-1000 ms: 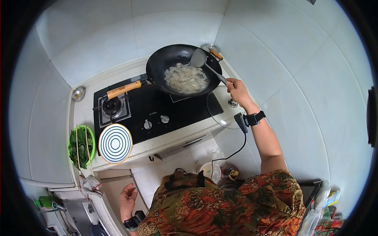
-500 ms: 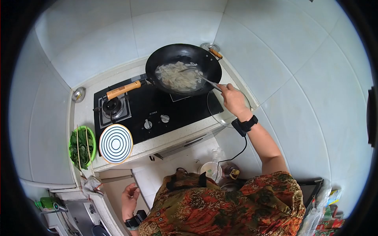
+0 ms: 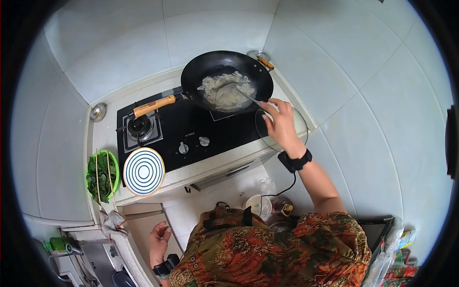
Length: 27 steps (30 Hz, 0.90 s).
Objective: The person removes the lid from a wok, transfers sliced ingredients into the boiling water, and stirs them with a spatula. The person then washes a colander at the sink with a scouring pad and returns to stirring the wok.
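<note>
My right hand holds the handle of a metal spatula, its fingers loosely around the end and the thumb apart. The tool's head dips among pale sliced pieces and cloudy liquid in a black wok, so its shape is partly hidden. The wok sits tilted on the hob, its wooden handle pointing left. Low at the left, my left hand hangs beside my body, fingers slightly curled and apart, holding nothing.
A glass lid lies under my right hand. On the counter's left are a striped plate and a green basket of leafy greens, with chopsticks across it. A bare burner is behind the plate. A small metal bowl stands far left.
My right hand's fingers have loosened and straightened somewhat on the spatula. The pale pieces have shifted, baring more liquid in the middle. My left hand stays low. The view has moved slightly.
</note>
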Each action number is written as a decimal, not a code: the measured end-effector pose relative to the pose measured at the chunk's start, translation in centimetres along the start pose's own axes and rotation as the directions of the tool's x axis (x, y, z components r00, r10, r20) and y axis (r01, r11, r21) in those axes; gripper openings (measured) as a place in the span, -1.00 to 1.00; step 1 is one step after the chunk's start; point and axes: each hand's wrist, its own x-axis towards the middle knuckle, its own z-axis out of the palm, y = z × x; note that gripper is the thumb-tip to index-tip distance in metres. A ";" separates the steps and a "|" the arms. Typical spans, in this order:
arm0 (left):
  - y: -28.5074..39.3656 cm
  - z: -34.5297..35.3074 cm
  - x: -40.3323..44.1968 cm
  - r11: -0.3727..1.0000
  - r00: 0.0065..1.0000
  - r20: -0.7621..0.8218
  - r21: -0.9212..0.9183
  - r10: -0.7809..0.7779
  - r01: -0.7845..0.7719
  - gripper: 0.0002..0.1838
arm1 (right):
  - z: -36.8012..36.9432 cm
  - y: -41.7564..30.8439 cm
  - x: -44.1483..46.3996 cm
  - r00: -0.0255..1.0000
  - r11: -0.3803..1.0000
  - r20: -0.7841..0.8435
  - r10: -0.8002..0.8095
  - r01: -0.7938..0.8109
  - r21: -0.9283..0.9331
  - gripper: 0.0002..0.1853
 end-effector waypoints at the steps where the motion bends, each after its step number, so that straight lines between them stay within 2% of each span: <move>1: 0.0 0.0 0.0 1.000 1.000 0.007 0.005 0.014 -0.014 -0.64 | 0.0 -0.7 -0.4 1.000 1.000 0.000 0.001 -0.001 0.000 -0.65; 3: 0.3 0.2 0.0 1.000 1.000 0.023 0.008 0.007 -0.007 -0.64 | -0.1 -2.8 -2.0 0.999 0.911 0.035 -0.018 0.002 0.412 -0.71; 4: 0.5 0.3 0.0 1.000 0.999 0.038 0.011 0.002 -0.002 -0.64 | -0.1 -4.8 -3.4 0.968 0.800 0.217 0.129 -0.231 0.554 -0.77; 6: 0.4 0.3 0.3 1.000 0.999 0.053 0.015 -0.008 0.007 -0.64 | 0.1 -7.7 -6.1 0.873 0.722 0.467 0.143 -0.415 0.554 -0.79; 9: 0.4 0.4 0.7 1.000 0.997 0.077 0.028 -0.004 0.002 -0.62 | 2.7 -9.2 -11.8 0.741 0.767 0.666 -0.086 -0.378 0.519 -0.77; 11: 0.3 0.3 0.9 0.999 0.996 0.087 0.040 0.007 -0.010 -0.62 | 3.8 -10.3 -14.8 0.684 0.773 0.716 -0.143 -0.374 0.513 -0.75; 14: 0.1 0.1 1.4 0.999 0.993 0.119 0.033 0.027 -0.031 -0.61 | 4.1 -11.8 -17.9 0.642 0.775 0.753 -0.144 -0.400 0.489 -0.76; 15: 0.1 0.0 1.6 0.997 0.990 0.138 0.066 0.018 -0.027 -0.61 | 3.3 -12.3 -17.3 0.591 0.754 0.800 -0.106 -0.477 0.452 -0.78; 16: 0.1 0.0 1.8 0.995 0.988 0.157 0.098 0.008 -0.024 -0.61 | 2.9 -12.1 -16.6 0.592 0.754 0.800 -0.097 -0.481 0.448 -0.78; 17: 0.2 0.1 2.0 0.994 0.986 0.165 0.102 0.010 -0.027 -0.61 | 2.7 -11.4 -15.4 0.766 0.769 0.638 -0.079 -0.360 0.528 -0.77; 18: 0.4 0.2 2.2 0.992 0.983 0.184 0.115 0.025 -0.047 -0.61 | 2.7 -10.3 -14.1 0.896 0.787 0.439 -0.067 -0.223 0.575 -0.76; 20: 0.3 0.3 2.6 0.989 0.978 0.205 0.130 0.041 -0.069 -0.60 | 3.3 -5.5 -10.6 0.972 0.930 0.223 -0.070 -0.017 0.366 -0.72; 21: -0.1 0.3 3.0 0.989 0.973 0.224 0.121 0.053 -0.082 -0.60 | 1.8 -4.8 -7.1 0.995 0.959 0.096 0.018 -0.044 0.279 -0.68; 22: -0.3 0.4 3.3 0.989 0.968 0.242 0.111 0.065 -0.094 -0.60 | 0.4 -3.9 -4.1 0.996 0.986 0.057 0.075 -0.082 0.142 -0.67; 23: 0.0 0.4 3.2 0.989 0.968 0.243 0.113 0.068 -0.098 -0.60 | -0.4 -3.1 -2.0 0.989 0.992 0.079 0.128 -0.128 -0.004 -0.66; 25: 0.7 0.6 3.1 0.991 0.967 0.249 0.101 0.062 -0.089 -0.60 | 1.0 0.2 -0.4 0.987 0.960 0.115 0.112 -0.077 -0.271 -0.63; 26: 0.5 0.5 3.2 0.990 0.966 0.248 0.103 0.069 -0.097 -0.60 | 1.5 1.1 0.0 0.988 0.959 0.107 0.113 -0.080 -0.272 -0.63; 27: -0.2 0.4 3.2 0.986 0.964 0.248 0.104 0.098 -0.127 -0.60 | 1.9 1.8 0.4 0.902 0.941 0.317 0.292 -0.211 -0.265 -0.62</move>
